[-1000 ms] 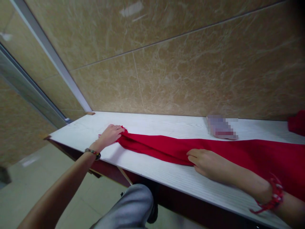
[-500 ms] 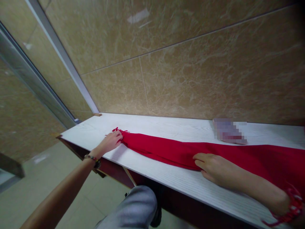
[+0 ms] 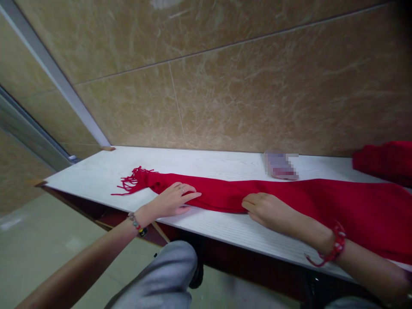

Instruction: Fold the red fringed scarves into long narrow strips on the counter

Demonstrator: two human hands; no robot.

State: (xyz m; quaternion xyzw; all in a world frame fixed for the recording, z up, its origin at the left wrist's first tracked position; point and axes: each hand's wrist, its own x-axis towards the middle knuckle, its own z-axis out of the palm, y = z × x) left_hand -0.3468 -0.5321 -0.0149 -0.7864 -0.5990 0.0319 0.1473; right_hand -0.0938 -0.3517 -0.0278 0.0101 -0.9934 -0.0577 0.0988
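A long red scarf (image 3: 225, 195) with a fringed end (image 3: 130, 182) lies stretched along a white wooden tabletop (image 3: 96, 174). My left hand (image 3: 174, 199) rests flat on the scarf near its left part, fingers stretched out and pointing right; a beaded bracelet is on that wrist. My right hand (image 3: 268, 210) presses on the scarf's near edge about the middle, fingers curled down onto the cloth; a red string bracelet circles that wrist.
A blurred small object (image 3: 281, 165) lies at the back of the table by the tan tiled wall (image 3: 225, 86). More red cloth (image 3: 386, 161) is heaped at the far right. My grey-trousered knee (image 3: 164, 279) shows under the table edge, above the tiled floor.
My left hand let go of the scarf's fringed end and slid right along the cloth, now lying flat. The fringe is spread on the table. My right hand stayed in place.
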